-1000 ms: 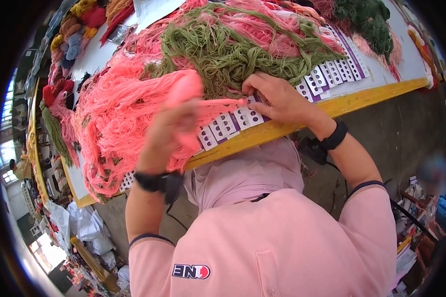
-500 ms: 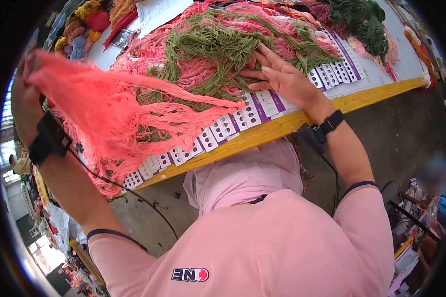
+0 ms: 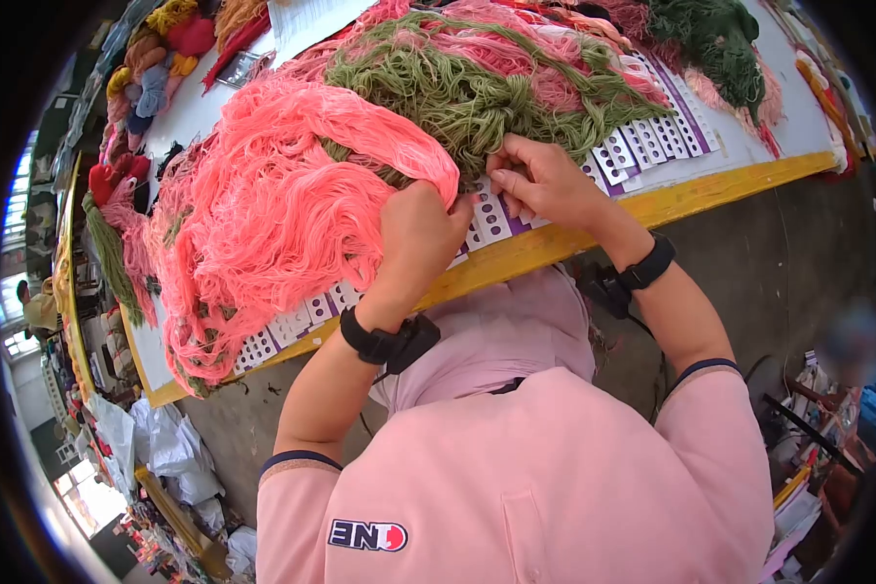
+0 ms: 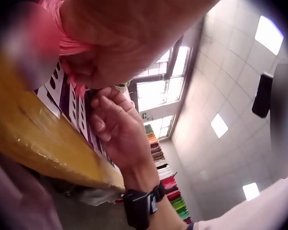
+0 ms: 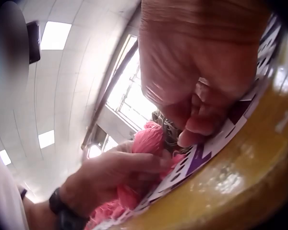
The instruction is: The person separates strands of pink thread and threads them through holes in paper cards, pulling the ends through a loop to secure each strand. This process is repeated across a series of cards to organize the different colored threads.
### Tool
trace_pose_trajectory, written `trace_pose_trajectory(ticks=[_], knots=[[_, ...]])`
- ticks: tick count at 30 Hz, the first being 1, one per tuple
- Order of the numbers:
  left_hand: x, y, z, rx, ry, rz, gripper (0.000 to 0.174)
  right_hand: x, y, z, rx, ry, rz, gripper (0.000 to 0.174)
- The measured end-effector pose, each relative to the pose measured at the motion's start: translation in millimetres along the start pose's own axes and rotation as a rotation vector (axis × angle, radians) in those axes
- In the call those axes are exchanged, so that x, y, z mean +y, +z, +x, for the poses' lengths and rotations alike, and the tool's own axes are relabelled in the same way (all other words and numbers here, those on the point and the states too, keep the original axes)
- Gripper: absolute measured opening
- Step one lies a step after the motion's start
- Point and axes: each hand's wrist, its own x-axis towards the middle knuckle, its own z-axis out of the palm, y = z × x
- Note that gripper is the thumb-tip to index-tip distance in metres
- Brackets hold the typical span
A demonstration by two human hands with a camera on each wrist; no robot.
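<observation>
In the head view my left hand (image 3: 420, 238) grips a thick loop of bright pink yarn (image 3: 307, 214) at the table's front edge. The left wrist view has pink strands (image 4: 69, 40) against that hand. Just to its right, my right hand (image 3: 550, 185) has its fingers curled above white and purple cards with round holes (image 3: 492, 222); no thing shows between them. Its curled fingertips (image 5: 189, 136) are close over the cards in the right wrist view. Green yarn (image 3: 438, 92) lies heaped behind both hands.
A yellow wooden edge (image 3: 730, 190) borders the table. Dark green yarn (image 3: 725, 49) lies at the back right, bundles of several colours (image 3: 151, 83) at the back left. Printed paper (image 3: 311, 21) is at the back. White plastic bags (image 3: 180, 448) are at lower left.
My left hand swung far out left with the pink yarn, spreading it, then came back beside the right hand. My right hand, spread on the green yarn half a second ago, has curled its fingers.
</observation>
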Motion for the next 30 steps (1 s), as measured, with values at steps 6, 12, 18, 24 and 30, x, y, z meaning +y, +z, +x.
trace_pose_trajectory(ticks=[6,12,18,24,30], knots=[[-16,-7,1,-0.066,-0.063,-0.346,0.029,-1,7,4,-0.008,-0.386,-0.447,0.010],[5,2,-3,-0.002,-0.039,-0.101,0.033,7,15,12,0.009,-0.433,-0.633,0.012],[0,2,-6,-0.014,-0.076,-0.148,0.033,6,18,10,0.045,-0.447,-0.630,0.010],[9,-7,-5,-0.050,-0.099,-0.172,0.032,3,14,3,0.042,-0.396,-0.518,0.011],[8,0,-10,0.017,-0.028,-0.216,0.030,5,13,3,0.041,-0.405,-0.573,0.011]])
